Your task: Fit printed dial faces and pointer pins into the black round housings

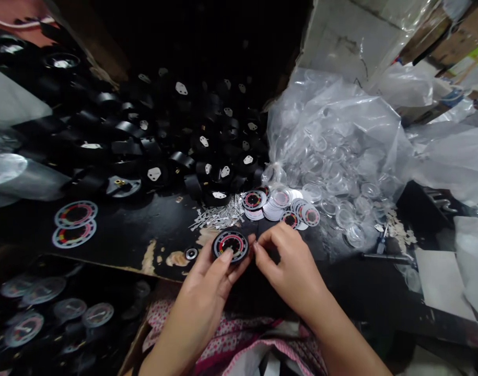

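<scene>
My left hand (209, 284) grips a round black gauge (230, 245) with a red, white and green dial face turned up, its thumb lying over the lower rim. My right hand (288, 266) is right beside the gauge, with the fingertips pinched together at its right edge on something too small to make out. Both hands hover over the front edge of a black worktop (117, 235). Just beyond the gauge lies a heap of small white pointers (219, 215) and a spread of loose printed dial discs (280, 204).
A big pile of black gauge housings (176, 141) fills the back of the worktop. A clear plastic bag of transparent round lenses (336, 151) sits at the right. Two dial discs (74, 223) lie at the left. Finished gauges (46, 308) lie in a box at lower left.
</scene>
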{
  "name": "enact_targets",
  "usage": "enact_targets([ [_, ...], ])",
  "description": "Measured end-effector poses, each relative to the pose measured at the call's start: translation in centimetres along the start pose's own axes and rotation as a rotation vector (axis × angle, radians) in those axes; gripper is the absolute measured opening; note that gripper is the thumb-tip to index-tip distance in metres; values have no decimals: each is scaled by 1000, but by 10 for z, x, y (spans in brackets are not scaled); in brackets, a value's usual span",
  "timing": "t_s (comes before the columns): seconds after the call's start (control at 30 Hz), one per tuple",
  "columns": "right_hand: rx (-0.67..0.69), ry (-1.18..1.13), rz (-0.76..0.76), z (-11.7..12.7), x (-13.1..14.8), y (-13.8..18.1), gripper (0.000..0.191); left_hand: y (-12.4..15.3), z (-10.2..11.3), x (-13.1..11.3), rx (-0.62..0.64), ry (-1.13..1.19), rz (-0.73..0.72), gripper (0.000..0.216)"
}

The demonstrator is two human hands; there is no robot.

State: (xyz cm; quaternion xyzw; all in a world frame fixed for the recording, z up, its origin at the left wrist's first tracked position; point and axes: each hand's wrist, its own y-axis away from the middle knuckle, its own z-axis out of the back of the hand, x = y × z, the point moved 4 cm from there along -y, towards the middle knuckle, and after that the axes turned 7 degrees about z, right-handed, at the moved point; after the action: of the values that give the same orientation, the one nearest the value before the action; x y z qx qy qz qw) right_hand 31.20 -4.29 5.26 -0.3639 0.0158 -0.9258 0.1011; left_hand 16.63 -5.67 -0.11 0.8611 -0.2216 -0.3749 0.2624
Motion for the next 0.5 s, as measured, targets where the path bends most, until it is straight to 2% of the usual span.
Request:
enact_targets([
  [0.13,-21,-132,-13,6,5,4,15,0,-6,-6,-11,-95,-80,43],
  [0.23,-49,-216,8,9,8,8,12,-4,-15,-4,-8,-210,-49,40],
  [0.33,-40,-153,-1,9,8,11,12,-8,-19,4,34,-289,-20,31],
  [0.5,-22,-67,-21,9,5,12,13,-6,-18,6,98,-398,-104,30],
])
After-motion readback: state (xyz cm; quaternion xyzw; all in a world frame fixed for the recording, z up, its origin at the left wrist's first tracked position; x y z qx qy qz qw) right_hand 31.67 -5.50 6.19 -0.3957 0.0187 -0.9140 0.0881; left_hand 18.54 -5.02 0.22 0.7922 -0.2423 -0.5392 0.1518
